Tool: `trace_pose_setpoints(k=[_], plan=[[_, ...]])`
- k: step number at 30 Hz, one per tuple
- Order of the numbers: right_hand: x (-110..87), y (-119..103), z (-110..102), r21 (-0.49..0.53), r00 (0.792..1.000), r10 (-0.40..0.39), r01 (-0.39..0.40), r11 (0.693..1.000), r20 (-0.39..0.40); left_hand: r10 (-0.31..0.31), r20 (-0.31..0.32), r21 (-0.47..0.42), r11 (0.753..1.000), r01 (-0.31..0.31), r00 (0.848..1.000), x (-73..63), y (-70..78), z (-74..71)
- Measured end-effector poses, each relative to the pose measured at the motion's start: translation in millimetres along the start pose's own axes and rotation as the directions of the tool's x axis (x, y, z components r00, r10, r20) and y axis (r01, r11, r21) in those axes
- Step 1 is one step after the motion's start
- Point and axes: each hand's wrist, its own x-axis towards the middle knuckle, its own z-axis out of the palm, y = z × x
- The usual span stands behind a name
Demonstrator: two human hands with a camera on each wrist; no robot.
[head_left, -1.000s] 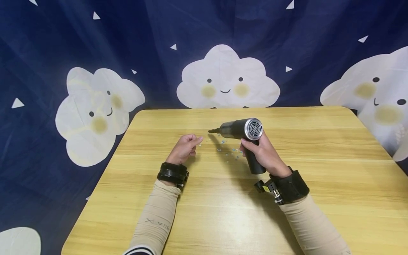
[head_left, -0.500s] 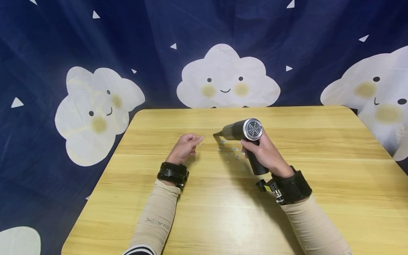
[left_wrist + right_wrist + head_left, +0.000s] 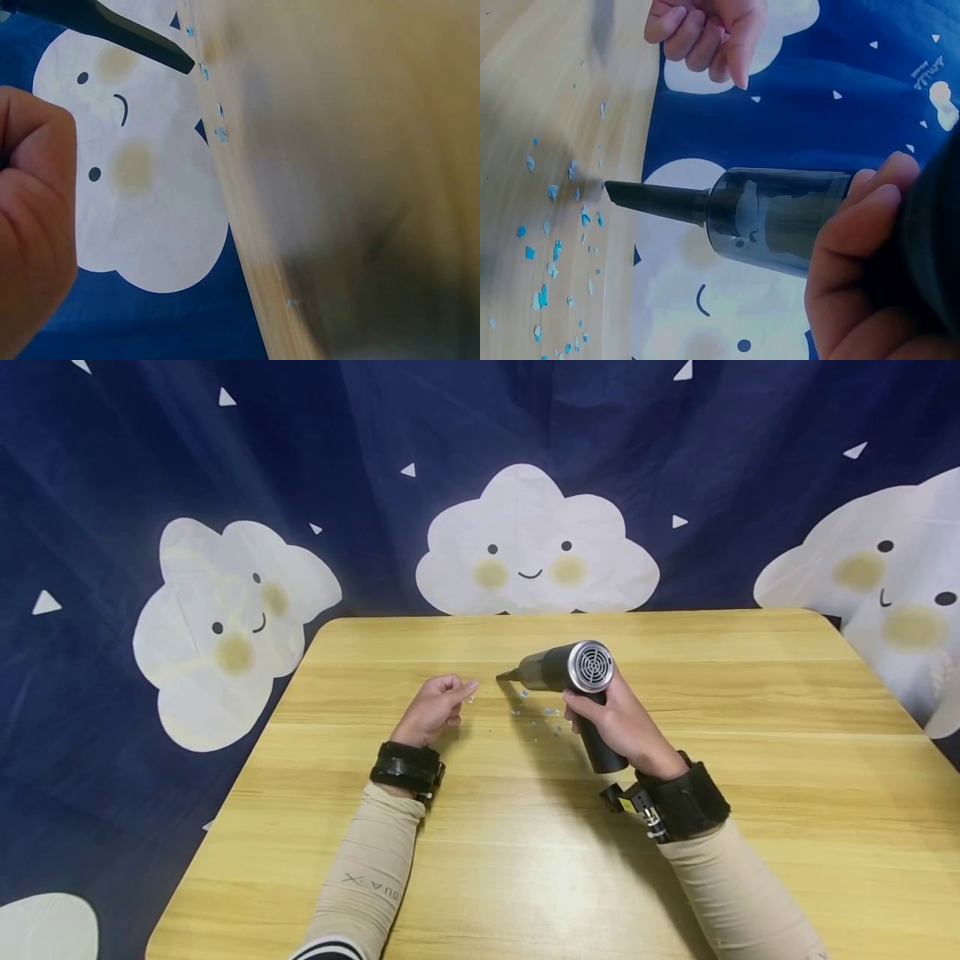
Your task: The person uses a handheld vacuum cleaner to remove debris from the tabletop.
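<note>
My right hand [image 3: 626, 727] grips the upright handle of a black handheld vacuum cleaner [image 3: 557, 670], whose silver round vent faces me. In the right wrist view its clear dust cup [image 3: 772, 221] ends in a flat narrow nozzle [image 3: 656, 201], which points left and down just above the wooden table [image 3: 480, 827]. Small blue and white paper scraps [image 3: 553, 193] lie scattered below and around the nozzle tip. My left hand [image 3: 431, 710] is curled into a fist left of the nozzle, with its thumb pointing right. Nothing shows in that hand; its palm is hidden.
A dark blue curtain [image 3: 367, 543] with smiling white clouds hangs behind the table's back edge. Each wrist wears a black strap; a small camera [image 3: 613, 797] sticks out from the right one. One stray scrap [image 3: 471, 699] lies beside the left thumb.
The vacuum's nozzle first swung right and lower towards the table, then slid slightly back left. Some scraps near the nozzle are no longer visible. My left hand has stayed in place.
</note>
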Motion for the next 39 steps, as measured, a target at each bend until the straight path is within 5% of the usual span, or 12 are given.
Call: trace_pose_setpoints(k=[39], plan=[[-5.7, -9.0, 3.5, -0.025, 0.998, 0.016, -0.015, 1.000, 0.059, 0.004, -0.007, -0.002, 1.000, -0.004, 1.000, -0.8, 0.7, 0.3]])
